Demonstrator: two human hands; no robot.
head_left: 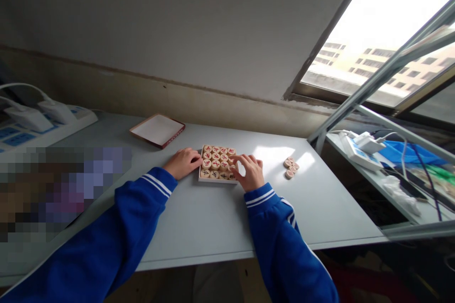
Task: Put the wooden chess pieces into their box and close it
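Note:
A shallow white box [216, 180] lies in the middle of the desk, filled with rows of round wooden Chinese chess pieces [215, 164]. Most carry red characters; the nearest row has black ones. My left hand [183, 163] rests on the desk at the box's left side, fingers closed together against its edge. Over the right end of the box, my right hand [251, 171] has thumb and forefinger curled round a chess piece [232, 168], which they partly hide. Several loose pieces [290, 167] lie in a small group to the right of that hand.
A box lid [158, 130] lies upturned at the back left. Power strips with plugged-in chargers stand at the far left [64, 120] and on the right-hand shelf [359, 149]. A metal frame [341, 113] rises at the desk's right corner; the wall runs behind.

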